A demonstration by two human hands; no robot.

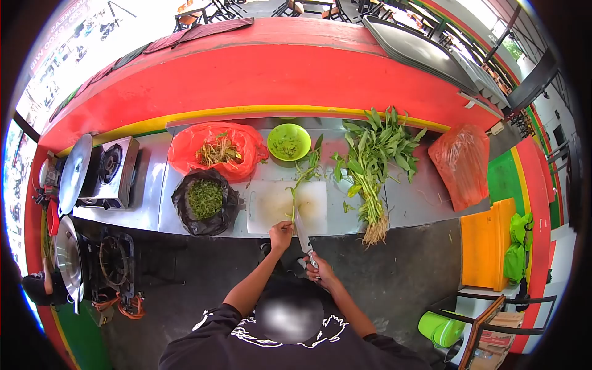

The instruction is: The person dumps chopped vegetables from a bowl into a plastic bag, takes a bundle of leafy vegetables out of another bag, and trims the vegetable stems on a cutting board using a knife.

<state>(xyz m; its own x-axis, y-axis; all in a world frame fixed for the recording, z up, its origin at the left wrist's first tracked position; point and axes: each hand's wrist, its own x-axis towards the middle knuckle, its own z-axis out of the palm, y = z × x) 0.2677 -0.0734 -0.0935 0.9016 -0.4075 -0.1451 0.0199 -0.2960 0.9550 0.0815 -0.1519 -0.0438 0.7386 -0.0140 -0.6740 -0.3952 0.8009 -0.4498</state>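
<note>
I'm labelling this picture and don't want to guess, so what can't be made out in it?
All in the head view:
- Left hand: exact fingertip grip on the stem, too small.
- Knife: full handle, covered by the right hand.
- Tied red bag: contents, behind creased plastic.
- Black bag: its bottom, under chopped greens.
- Head at the bottom: blurred.

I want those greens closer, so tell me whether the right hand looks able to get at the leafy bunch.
Likely yes: the leafy bunch lies right of the cutting board, with nothing seen blocking the way. But the right hand holds the knife, which would probably hinder gripping.
</note>
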